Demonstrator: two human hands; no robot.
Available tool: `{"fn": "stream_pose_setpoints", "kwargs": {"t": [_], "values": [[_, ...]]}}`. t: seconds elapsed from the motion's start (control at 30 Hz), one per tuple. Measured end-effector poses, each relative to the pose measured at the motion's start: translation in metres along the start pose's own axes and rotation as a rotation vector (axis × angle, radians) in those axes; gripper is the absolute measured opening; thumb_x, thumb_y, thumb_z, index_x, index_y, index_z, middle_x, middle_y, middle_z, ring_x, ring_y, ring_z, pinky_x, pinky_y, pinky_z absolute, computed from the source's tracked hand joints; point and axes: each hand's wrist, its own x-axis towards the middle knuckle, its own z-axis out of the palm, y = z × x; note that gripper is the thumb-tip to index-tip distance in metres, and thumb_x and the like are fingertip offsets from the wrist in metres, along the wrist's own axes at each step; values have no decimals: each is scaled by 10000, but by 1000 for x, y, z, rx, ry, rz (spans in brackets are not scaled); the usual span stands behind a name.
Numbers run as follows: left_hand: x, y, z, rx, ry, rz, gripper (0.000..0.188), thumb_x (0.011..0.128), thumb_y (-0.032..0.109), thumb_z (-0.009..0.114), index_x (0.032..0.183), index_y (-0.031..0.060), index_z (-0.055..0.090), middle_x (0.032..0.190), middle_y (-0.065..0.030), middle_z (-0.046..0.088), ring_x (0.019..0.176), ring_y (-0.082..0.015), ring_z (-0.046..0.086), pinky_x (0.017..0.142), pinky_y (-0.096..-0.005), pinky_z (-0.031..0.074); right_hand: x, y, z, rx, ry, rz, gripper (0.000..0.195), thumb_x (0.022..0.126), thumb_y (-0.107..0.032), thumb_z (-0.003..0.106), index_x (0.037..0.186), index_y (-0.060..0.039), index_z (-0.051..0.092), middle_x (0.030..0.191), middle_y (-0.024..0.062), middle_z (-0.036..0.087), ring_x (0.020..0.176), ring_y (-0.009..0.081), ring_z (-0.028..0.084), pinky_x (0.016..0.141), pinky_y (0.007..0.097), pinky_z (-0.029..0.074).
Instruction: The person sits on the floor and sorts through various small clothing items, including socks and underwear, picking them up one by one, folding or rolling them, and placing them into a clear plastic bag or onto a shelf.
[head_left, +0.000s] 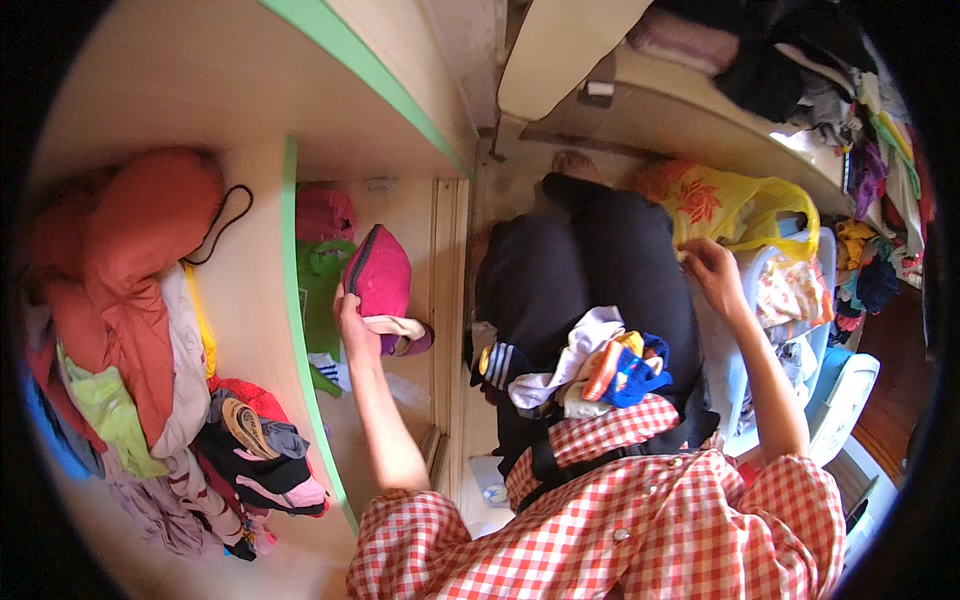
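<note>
My left hand (354, 319) grips a pink zipped fabric pouch (386, 274) by its lower edge, in front of a cupboard compartment. A cream and purple piece (401, 330) hangs just under the pouch; whether the hand holds it too is unclear. My right hand (709, 271) is raised beside my right knee, its fingertips pinched at the edge of a yellow plastic bag (724, 206) with a red leaf print. Small rolled or folded clothes, among them a pale lilac piece (574, 364) and a blue and orange one (634, 371), lie on my lap.
On the left, a green-edged divider (294, 300) stands between piled clothes and a compartment with a green bag (322, 289). A translucent plastic bin (742, 352) holding fabric stands at my right; its upright lid-like panel (847, 405) is close by. More clothes hang at far right.
</note>
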Motion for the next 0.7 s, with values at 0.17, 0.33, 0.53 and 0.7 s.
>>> {"fn": "stream_pose_setpoints", "kwargs": {"t": [0.17, 0.33, 0.53, 0.7], "values": [[-30, 52, 70, 106, -245, 128, 420, 721, 39, 388, 1104, -37, 543, 1007, -63, 579, 863, -132, 519, 829, -251, 411, 20, -117, 33, -201, 54, -468, 165, 830, -75, 565, 970, -21, 634, 931, 138, 637, 854, 230, 614, 738, 323, 493], [-78, 113, 147, -42, -409, 209, 513, 684, 66, 389, 1170, -70, 486, 1095, -131, 575, 1007, -198, 558, 922, -306, 411, 24, -182, 73, 360, -559, -218, 658, 872, -375, 589, 1345, 5, 332, 1097, 151, 570, 832, 203, 594, 711, 326, 511], [-114, 134, 228, 317, -669, 669, 237, 722, 67, 429, 941, 3, 492, 793, -73, 530, 722, -148, 516, 674, -291, 436, 14, -217, 102, 1310, -742, -108, 554, 899, -340, 563, 1338, -130, 299, 1164, 40, 523, 1034, 137, 536, 865, 339, 471], [-109, 157, 273, 525, -583, 993, 154, 797, 81, 467, 930, 3, 464, 727, -173, 508, 680, -356, 551, 616, -411, 434, 41, -257, 70, 1224, -477, -391, 543, 874, -262, 604, 1313, -97, 331, 1041, 28, 537, 888, 109, 549, 773, 292, 481]]}}
